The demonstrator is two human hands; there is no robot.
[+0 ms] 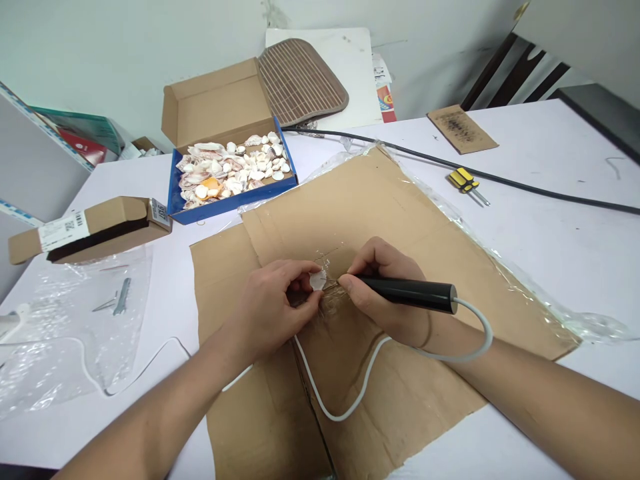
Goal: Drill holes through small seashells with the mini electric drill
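Note:
Between the thumb and fingers of my left hand [273, 300] is a small whitish shell [317, 280], held just above the cardboard. My right hand [383, 287] grips a black pen-shaped electric tool [410, 292] like a pencil. Its thin tip points left and reaches the shell; whether it touches cannot be made out. A white cord [483, 333] leaves the tool's back end, loops under my right forearm and runs across the cardboard [320, 213]. White specks lie on the cardboard just beyond the shell.
A blue-edged box [233, 205] of shells stands open at the back left, near a long brown carton [110, 230]. Plastic wrap [65, 360] with small metal tools lies left. A yellow screwdriver [465, 181], a black cable [500, 179] and a marked cardboard piece [463, 129] lie right.

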